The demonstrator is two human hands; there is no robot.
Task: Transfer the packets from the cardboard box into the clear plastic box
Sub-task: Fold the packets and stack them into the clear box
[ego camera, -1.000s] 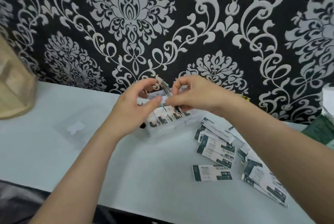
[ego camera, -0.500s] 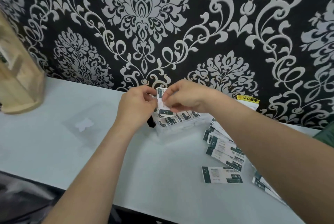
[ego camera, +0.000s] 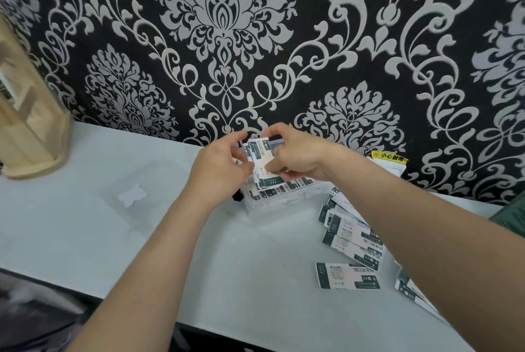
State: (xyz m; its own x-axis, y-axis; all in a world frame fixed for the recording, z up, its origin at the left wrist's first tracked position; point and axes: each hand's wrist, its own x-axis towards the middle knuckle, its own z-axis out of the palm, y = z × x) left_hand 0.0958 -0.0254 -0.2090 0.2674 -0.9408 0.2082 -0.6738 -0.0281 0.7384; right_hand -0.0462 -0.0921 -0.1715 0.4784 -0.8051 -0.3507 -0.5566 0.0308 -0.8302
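A clear plastic box stands on the white table near the wall, holding several white-and-dark-green packets. Over it, my left hand and my right hand both pinch a small stack of packets, held on edge and tilted, its lower end touching the packets in the box. More loose packets lie spread on the table to the right, partly hidden under my right forearm. One packet lies alone nearer the front edge. The cardboard box is not in view.
A clear lid lies flat on the table to the left. A wooden rack stands at the far left against the patterned wall. A yellow warning label sits by the wall, and a dark green item shows at the right edge.
The stack of packets has come down from above the box into it, with both hands following. The camera has tilted, shifting the scene slightly.
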